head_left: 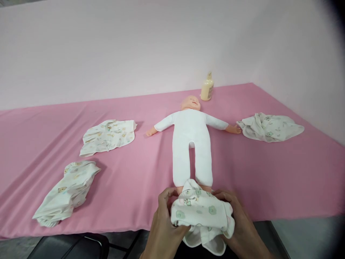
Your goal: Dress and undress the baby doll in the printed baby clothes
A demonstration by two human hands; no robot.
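A bald baby doll (191, 126) in a white bodysuit lies on its back, arms spread and feet toward me. Near its feet is a bunched white baby garment (202, 212) with green and pink prints, covering part of the feet. My left hand (168, 223) grips its left side, thumb in front and fingers behind. On the other side my right hand (237, 219) holds the garment's right edge, with its fingers partly hidden by the cloth. Whether the doll's feet are inside the garment cannot be made out.
A pink cloth-covered table (129, 194) meets a pale wall. A pump bottle (207, 88) stands beyond the doll's head. Printed baby clothes lie around: a spread garment (109, 136), a folded garment (67, 192) and a crumpled garment (271, 127). A black chair (70, 247) is below the front edge.
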